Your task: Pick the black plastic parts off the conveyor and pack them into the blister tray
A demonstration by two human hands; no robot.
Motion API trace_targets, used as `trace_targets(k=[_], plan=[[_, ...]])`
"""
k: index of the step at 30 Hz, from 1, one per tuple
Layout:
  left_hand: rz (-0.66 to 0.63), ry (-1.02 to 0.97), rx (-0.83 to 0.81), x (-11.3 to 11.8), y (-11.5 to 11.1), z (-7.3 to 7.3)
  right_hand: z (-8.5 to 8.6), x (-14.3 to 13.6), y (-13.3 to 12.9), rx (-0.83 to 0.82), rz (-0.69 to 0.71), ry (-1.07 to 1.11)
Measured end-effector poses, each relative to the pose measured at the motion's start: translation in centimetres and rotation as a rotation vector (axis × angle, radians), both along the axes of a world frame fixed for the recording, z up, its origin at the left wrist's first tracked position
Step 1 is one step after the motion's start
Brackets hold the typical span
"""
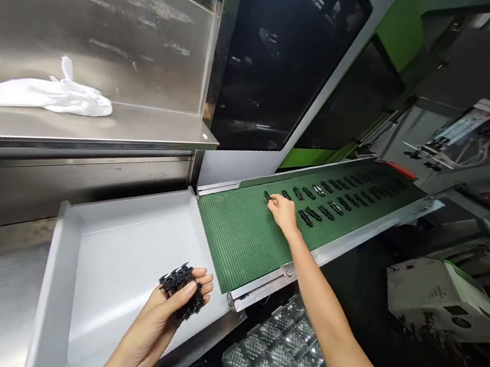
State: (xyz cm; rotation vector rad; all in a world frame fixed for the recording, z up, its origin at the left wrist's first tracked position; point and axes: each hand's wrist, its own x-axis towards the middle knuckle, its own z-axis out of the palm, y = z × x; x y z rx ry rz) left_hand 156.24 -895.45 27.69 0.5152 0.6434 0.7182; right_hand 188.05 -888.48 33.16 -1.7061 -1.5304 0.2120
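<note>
Several small black plastic parts (181,286) are stacked in my left hand (165,310), the thumb across them and the fingers curled behind. This hand is over the front right part of a white tray (122,255). My right hand (282,208) reaches over the green conveyor belt (243,238), its fingertips pinched on one black plastic part (267,196) at the near end of the back row. Two rows of similar black parts (326,211) lie along the belt to the right of that hand.
A white cloth or glove (46,99) lies on a steel shelf (150,124) above the tray. Below the belt's front edge stands a clear plastic blister tray (278,352). A white machine box (444,301) is at lower right; a robot arm fixture (461,132) hangs at far right.
</note>
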Motion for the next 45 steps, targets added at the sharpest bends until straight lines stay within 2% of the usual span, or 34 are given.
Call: trace_targets(k=[2,5,7,9,12,15,18,20,24,27,30,35,45], plan=[[0.064,-0.003,0.008,0.6,0.0,0.1,-0.7,-4.4,-2.2,-0.028,0.122,0.075],[0.105,-0.015,0.058,0.9,-0.1,0.3,-1.5,-11.0,-6.9,-0.105,0.34,0.165],[0.115,0.009,0.122,0.6,-0.3,0.6,-1.5,-13.8,-9.5,-0.095,0.443,0.104],[0.103,0.044,0.176,-0.1,-0.4,0.9,-0.9,-14.9,-10.9,-0.068,0.493,-0.064],[-0.009,0.054,0.212,-1.1,-0.5,1.3,0.3,-14.6,-11.1,-0.097,0.617,-0.299],[-0.118,0.025,0.196,-1.7,-0.7,1.6,1.2,-14.0,-10.8,-0.138,0.744,-0.245],[-0.128,-0.024,0.106,-1.9,-1.0,1.5,1.4,-14.3,-11.0,-0.132,0.673,0.007],[-0.128,-0.049,0.061,-1.9,-1.3,1.4,1.2,-14.6,-11.4,-0.143,0.651,0.067],[-0.072,-0.004,0.092,-1.8,-1.2,1.3,0.8,-14.8,-12.0,-0.171,0.707,-0.121],[-0.051,0.047,0.184,-1.9,-0.8,1.3,0.7,-14.6,-12.1,-0.116,0.694,-0.253],[-0.079,0.028,0.18,-2.0,-0.6,1.2,0.5,-14.5,-11.9,-0.016,0.672,-0.198],[-0.202,-0.144,0.011,-2.2,-0.8,1.1,-0.1,-14.6,-11.4,0.147,0.745,-0.081],[-0.209,-0.217,-0.026,-1.9,-0.7,1.3,-1.0,-14.5,-11.1,0.166,0.75,-0.115]])
